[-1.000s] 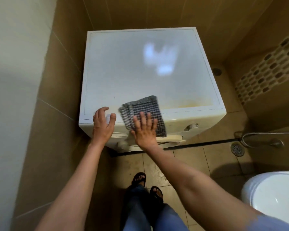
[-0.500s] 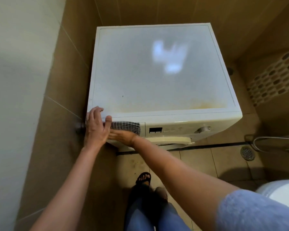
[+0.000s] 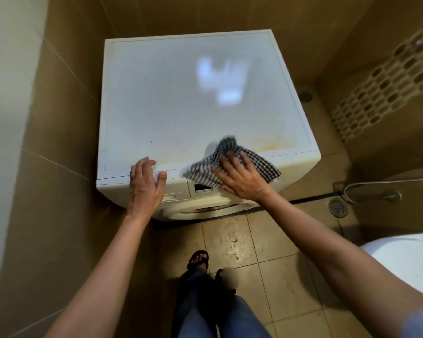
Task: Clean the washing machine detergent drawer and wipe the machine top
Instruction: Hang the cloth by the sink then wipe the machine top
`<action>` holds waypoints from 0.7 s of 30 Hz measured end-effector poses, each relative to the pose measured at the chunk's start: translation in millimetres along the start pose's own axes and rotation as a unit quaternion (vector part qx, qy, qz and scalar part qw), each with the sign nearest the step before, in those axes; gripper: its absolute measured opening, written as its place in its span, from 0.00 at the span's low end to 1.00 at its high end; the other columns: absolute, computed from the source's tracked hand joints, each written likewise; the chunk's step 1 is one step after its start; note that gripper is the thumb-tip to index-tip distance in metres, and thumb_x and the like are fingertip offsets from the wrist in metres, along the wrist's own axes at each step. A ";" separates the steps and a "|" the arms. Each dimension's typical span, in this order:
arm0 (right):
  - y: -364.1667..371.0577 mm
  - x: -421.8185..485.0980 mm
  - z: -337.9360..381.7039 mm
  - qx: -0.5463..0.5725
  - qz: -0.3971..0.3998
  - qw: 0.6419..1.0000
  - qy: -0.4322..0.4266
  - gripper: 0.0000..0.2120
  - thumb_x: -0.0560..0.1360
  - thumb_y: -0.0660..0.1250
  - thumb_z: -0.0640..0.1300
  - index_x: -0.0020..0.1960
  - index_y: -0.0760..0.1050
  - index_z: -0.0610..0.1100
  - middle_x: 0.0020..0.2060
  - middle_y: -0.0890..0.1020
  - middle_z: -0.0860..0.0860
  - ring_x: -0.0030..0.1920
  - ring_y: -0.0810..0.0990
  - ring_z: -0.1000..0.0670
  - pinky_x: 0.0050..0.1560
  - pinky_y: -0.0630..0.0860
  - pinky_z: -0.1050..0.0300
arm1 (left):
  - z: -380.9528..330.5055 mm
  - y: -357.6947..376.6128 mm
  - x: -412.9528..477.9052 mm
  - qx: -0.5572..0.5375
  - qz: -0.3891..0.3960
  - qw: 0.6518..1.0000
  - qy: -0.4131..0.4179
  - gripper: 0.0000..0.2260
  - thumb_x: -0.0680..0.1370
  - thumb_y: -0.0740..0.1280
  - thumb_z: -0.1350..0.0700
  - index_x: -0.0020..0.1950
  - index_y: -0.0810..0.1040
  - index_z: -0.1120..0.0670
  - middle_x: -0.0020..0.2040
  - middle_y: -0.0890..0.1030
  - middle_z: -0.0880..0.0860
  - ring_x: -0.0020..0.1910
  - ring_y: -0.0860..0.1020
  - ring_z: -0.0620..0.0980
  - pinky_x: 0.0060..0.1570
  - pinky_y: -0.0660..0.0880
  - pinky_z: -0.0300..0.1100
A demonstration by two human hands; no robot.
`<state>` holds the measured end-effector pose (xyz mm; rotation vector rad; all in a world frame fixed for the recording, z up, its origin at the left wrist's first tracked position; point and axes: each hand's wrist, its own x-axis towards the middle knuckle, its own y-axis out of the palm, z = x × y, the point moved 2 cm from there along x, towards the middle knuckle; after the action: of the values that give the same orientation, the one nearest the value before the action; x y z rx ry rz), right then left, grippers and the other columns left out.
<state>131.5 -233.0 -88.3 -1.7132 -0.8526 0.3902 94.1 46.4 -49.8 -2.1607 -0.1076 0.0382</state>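
A white front-loading washing machine [image 3: 181, 106] stands in the tiled corner, its flat top reflecting a light. The detergent drawer [image 3: 174, 192] at the front upper left is closed. My right hand [image 3: 239, 178] presses a black-and-white checked cloth [image 3: 259, 162] onto the front right edge of the top, over the control panel; one corner of the cloth is lifted. My left hand [image 3: 144, 184] rests on the front left edge above the drawer, fingers apart, holding nothing. A yellowish stain [image 3: 276, 146] runs along the top's front right.
Tiled walls close in on the left and behind the machine. A toilet [image 3: 405, 259] sits at the lower right. A floor drain [image 3: 337, 208] and a metal hose [image 3: 376, 186] lie to the right of the machine. My sandalled feet [image 3: 198, 259] stand on the floor tiles.
My right hand has carried the cloth from the drawer front at the left up to the front right edge of the top. My left hand has shifted slightly right along the front edge.
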 end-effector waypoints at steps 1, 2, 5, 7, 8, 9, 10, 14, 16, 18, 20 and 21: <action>-1.3 -8.7 -11.0 0.028 0.024 0.998 0.055 0.30 0.80 0.49 0.61 0.76 0.56 0.45 0.72 0.65 0.38 0.71 0.63 0.35 0.68 0.61 0.34 | -2.1 3.1 0.1 0.005 0.000 1.000 0.003 0.30 0.78 0.50 0.40 0.64 0.70 0.64 0.66 0.70 0.63 0.67 0.66 0.60 0.67 0.63 0.55; -1.6 -19.3 -22.3 0.038 0.032 0.994 0.097 0.32 0.79 0.48 0.63 0.76 0.56 0.45 0.72 0.64 0.38 0.72 0.63 0.36 0.69 0.62 0.36 | -3.0 6.3 0.5 0.012 -0.001 1.000 0.004 0.29 0.79 0.50 0.41 0.64 0.70 0.64 0.66 0.71 0.63 0.68 0.66 0.60 0.69 0.60 0.55; 1.7 -50.9 -58.2 0.086 0.080 0.977 0.176 0.33 0.79 0.43 0.65 0.77 0.53 0.46 0.74 0.62 0.40 0.74 0.60 0.39 0.72 0.55 0.41 | -4.2 12.5 0.8 0.031 -0.009 0.999 0.006 0.28 0.79 0.51 0.42 0.63 0.71 0.63 0.66 0.71 0.63 0.69 0.65 0.60 0.72 0.55 0.57; 2.5 -72.7 -80.0 0.125 0.101 0.953 0.257 0.33 0.78 0.41 0.65 0.77 0.51 0.46 0.75 0.58 0.41 0.75 0.56 0.41 0.74 0.49 0.44 | -3.4 14.3 0.6 0.036 -0.011 0.999 0.005 0.27 0.79 0.51 0.42 0.64 0.71 0.64 0.66 0.70 0.63 0.69 0.65 0.61 0.72 0.54 0.55; 3.4 -83.1 -88.0 0.144 0.107 0.938 0.298 0.33 0.78 0.40 0.64 0.77 0.50 0.47 0.76 0.56 0.42 0.76 0.53 0.43 0.74 0.47 0.46 | -2.9 14.0 0.7 0.036 -0.009 0.999 0.004 0.28 0.79 0.51 0.42 0.64 0.71 0.64 0.66 0.70 0.63 0.69 0.65 0.61 0.72 0.54 0.54; 3.8 -94.2 -94.9 0.165 0.109 0.921 0.337 0.33 0.78 0.38 0.64 0.77 0.50 0.47 0.77 0.54 0.43 0.77 0.51 0.44 0.75 0.45 0.47 | -3.3 13.5 0.7 0.035 -0.008 0.999 0.004 0.28 0.78 0.51 0.42 0.64 0.71 0.64 0.66 0.70 0.63 0.69 0.65 0.61 0.72 0.54 0.53; 5.0 -103.8 -100.7 0.183 0.096 0.906 0.371 0.33 0.79 0.37 0.63 0.78 0.51 0.48 0.77 0.53 0.45 0.77 0.49 0.46 0.75 0.45 0.48 | -3.5 12.7 0.7 0.032 -0.006 0.999 0.004 0.29 0.78 0.51 0.42 0.64 0.71 0.64 0.67 0.69 0.64 0.69 0.65 0.61 0.71 0.55 0.53; 2.4 -111.7 -103.7 0.301 -0.022 0.789 0.535 0.26 0.81 0.42 0.59 0.77 0.55 0.52 0.77 0.52 0.52 0.77 0.47 0.49 0.74 0.53 0.43 | -6.8 6.8 -1.4 0.012 0.004 1.000 0.007 0.31 0.77 0.52 0.40 0.65 0.71 0.65 0.67 0.68 0.64 0.67 0.64 0.61 0.66 0.63 0.55; -0.9 -93.6 -78.8 0.351 -0.092 0.701 0.614 0.25 0.82 0.45 0.55 0.78 0.52 0.50 0.78 0.47 0.49 0.77 0.43 0.45 0.74 0.49 0.42 | -5.9 4.8 -1.2 -0.003 0.011 1.000 0.002 0.32 0.76 0.53 0.39 0.65 0.70 0.65 0.67 0.68 0.64 0.68 0.64 0.61 0.67 0.63 0.55; -6.9 -65.9 -43.5 0.388 -0.132 0.633 0.657 0.25 0.83 0.47 0.50 0.78 0.47 0.47 0.77 0.39 0.47 0.77 0.40 0.43 0.74 0.46 0.44 | -4.7 3.9 0.6 -0.017 0.018 1.000 -0.009 0.32 0.76 0.53 0.39 0.65 0.70 0.65 0.67 0.68 0.63 0.68 0.65 0.60 0.67 0.63 0.55; -14.1 -40.0 -9.1 0.412 -0.140 0.610 0.662 0.27 0.82 0.45 0.53 0.78 0.43 0.47 0.75 0.34 0.48 0.76 0.40 0.42 0.74 0.49 0.42 | -6.2 2.5 2.3 -0.029 0.020 0.999 -0.017 0.28 0.78 0.57 0.41 0.65 0.70 0.64 0.67 0.68 0.62 0.68 0.64 0.59 0.66 0.64 0.55; -17.7 -28.2 5.2 0.414 -0.132 0.614 0.659 0.28 0.81 0.42 0.55 0.77 0.41 0.48 0.74 0.33 0.48 0.76 0.39 0.41 0.74 0.49 0.40 | -7.7 1.5 3.2 -0.035 0.018 0.999 -0.020 0.25 0.79 0.60 0.44 0.66 0.70 0.63 0.68 0.68 0.62 0.68 0.64 0.59 0.66 0.64 0.54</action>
<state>102.9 -247.5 -78.0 -0.5691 0.2470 -0.6222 97.9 39.4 -46.7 -2.2319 -0.0936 0.0992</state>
